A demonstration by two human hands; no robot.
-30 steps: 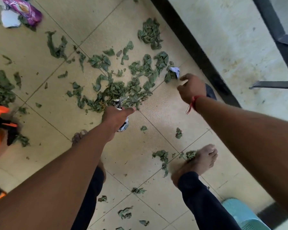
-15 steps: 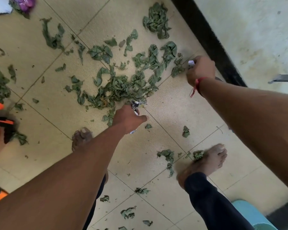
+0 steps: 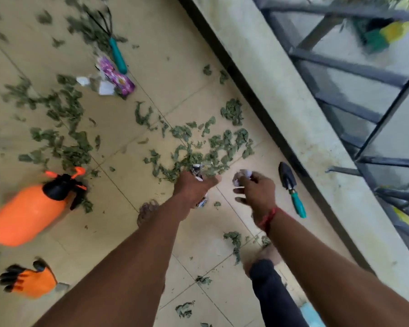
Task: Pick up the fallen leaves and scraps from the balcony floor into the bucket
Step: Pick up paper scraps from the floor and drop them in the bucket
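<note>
Green leaves point(image 3: 213, 147) lie strewn on the tiled balcony floor point(image 3: 175, 67). They are thickest at 12 o'clock from the hands, with more at 9 and 10 o'clock and a few beside the bare right foot point(image 3: 263, 252). The left hand point(image 3: 194, 188) is clenched round a crumpled printed scrap point(image 3: 197, 172) that pokes out above and below the fist; its print is too blurred to read. Just beside it at 3 o'clock, the right hand point(image 3: 255, 191) pinches a crumpled pale scrap point(image 3: 242, 177).

Farther out at 3 o'clock, a teal-handled trowel point(image 3: 291, 188) lies by the concrete kerb point(image 3: 293, 119), below the dark railing point(image 3: 354, 68). At 11 o'clock lie a hand rake point(image 3: 118, 55), a purple flowered packet point(image 3: 117, 77) and white paper bits point(image 3: 105, 87). An orange spray bottle point(image 3: 26, 215) is at 9 o'clock and an orange-and-black glove point(image 3: 31, 280) at 8 o'clock. A pale blue plastic edge point(image 3: 313, 315) shows at 5 o'clock, cut off by the frame.
</note>
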